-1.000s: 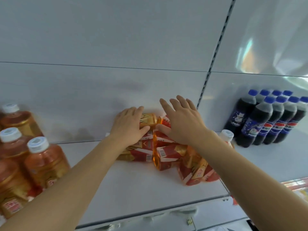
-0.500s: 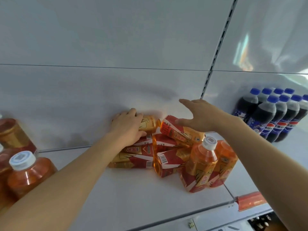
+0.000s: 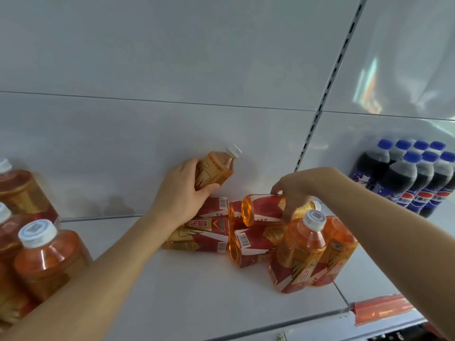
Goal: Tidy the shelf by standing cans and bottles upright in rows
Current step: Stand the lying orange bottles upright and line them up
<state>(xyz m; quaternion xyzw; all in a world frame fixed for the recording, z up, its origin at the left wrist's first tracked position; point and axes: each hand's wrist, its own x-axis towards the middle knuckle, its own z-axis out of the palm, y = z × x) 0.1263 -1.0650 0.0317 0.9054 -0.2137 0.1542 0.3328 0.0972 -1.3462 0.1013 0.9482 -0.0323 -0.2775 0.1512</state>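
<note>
At the far left of the white shelf (image 3: 197, 299), large tea bottles (image 3: 46, 257) with white caps stand upright in a cluster. The left hand (image 3: 182, 195) is wrapped around the lower body of a small tea bottle (image 3: 216, 168), holding it tilted above the pile, cap up and to the right, near the back panel (image 3: 147, 134). Below that hand lie toppled bottles (image 3: 204, 232) with red-and-gold labels, stacked on their sides, barcodes showing. Just to the right, the right hand (image 3: 293, 190) grips from above a lying bottle (image 3: 263, 209), its base facing the camera, on top of the pile. In front of that hand, two bottles (image 3: 312, 252) stand upright side by side near the shelf's right end. An orange price strip (image 3: 381, 308) sits on the front edge. Farther right, on the next shelf section, cola bottles (image 3: 416, 175) with blue caps stand in neat rows.
</note>
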